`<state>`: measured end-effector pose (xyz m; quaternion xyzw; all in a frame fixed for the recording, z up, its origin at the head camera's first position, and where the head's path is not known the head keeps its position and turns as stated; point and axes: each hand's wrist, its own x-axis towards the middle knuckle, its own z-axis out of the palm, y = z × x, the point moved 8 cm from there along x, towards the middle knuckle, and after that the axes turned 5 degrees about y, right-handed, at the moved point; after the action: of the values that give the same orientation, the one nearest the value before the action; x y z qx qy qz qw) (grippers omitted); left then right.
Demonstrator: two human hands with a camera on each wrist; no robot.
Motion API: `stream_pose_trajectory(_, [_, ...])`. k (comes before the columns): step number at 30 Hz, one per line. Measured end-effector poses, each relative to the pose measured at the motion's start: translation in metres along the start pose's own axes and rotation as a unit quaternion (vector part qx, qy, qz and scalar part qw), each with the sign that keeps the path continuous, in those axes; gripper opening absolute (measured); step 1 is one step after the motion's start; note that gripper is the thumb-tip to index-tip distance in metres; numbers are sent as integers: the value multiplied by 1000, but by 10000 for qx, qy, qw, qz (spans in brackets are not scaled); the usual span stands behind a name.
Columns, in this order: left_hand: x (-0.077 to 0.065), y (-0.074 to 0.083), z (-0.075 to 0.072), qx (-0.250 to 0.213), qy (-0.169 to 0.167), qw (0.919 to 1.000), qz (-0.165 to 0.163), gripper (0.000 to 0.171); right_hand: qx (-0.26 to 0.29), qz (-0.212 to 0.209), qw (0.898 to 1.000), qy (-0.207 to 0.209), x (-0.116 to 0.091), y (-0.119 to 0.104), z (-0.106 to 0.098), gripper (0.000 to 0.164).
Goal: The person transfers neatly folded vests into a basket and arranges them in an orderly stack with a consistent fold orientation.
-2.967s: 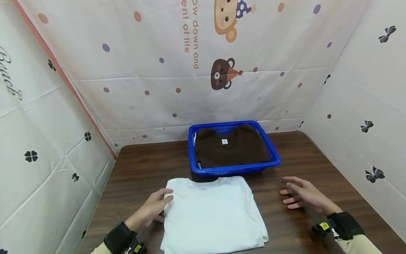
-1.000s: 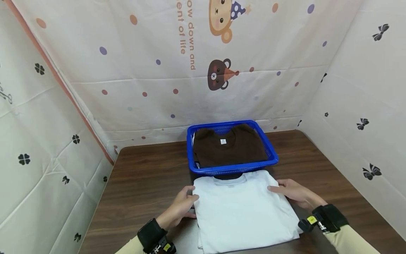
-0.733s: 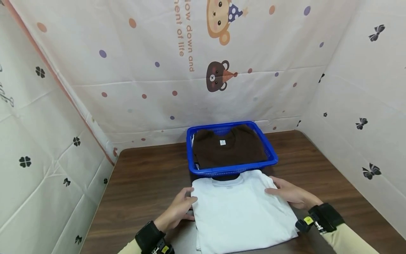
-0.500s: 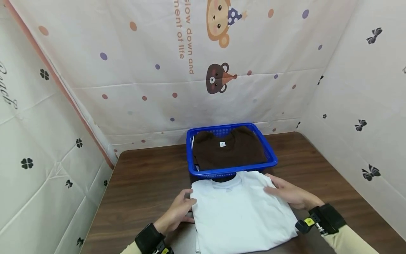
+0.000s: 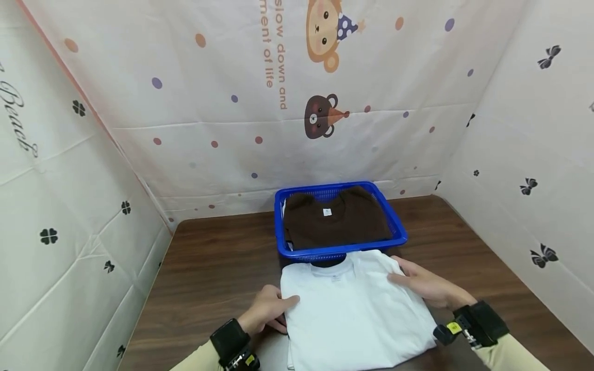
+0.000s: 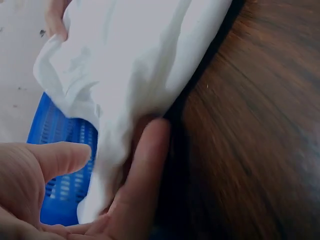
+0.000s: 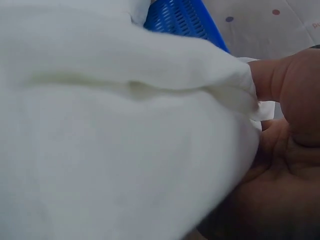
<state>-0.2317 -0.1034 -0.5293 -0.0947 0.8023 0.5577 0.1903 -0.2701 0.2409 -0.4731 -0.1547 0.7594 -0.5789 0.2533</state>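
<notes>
A folded white T-shirt [image 5: 352,314] lies at the front of the table, its neckline against the blue basket. My left hand [image 5: 270,309] is at its left edge, thumb over the top and fingers at the side and under the fold. In the left wrist view, the thumb [image 6: 65,159] is close to the cloth and a finger reaches beneath it. My right hand [image 5: 429,283] grips the right shoulder edge, thumb on top, other fingers underneath. In the right wrist view, the cloth [image 7: 150,150] sags from that grip and hides some fingers.
A blue plastic basket [image 5: 345,252] stands behind the shirt, holding a folded brown T-shirt [image 5: 336,224] with a white neck label. Something white shows beneath it. The dark wooden table [image 5: 209,268] extends to both sides. Patterned cloth walls [image 5: 209,170] enclose the back and sides.
The right hand has come from the table to the shirt's right edge. The shirt has shifted right. Lately, the left hand moved slightly nearer, with its thumb over the cloth.
</notes>
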Motion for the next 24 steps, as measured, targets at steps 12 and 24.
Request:
stream_pose_trajectory(12, [-4,16,34,-1829,-770,9800,158,36,232,427,9979,416,-5,26,-9,69])
stream_pose_trajectory(24, [-3,21,45,-1824,-795,9797,239,38,-566,981,9839,1381,-8,52,-28,61])
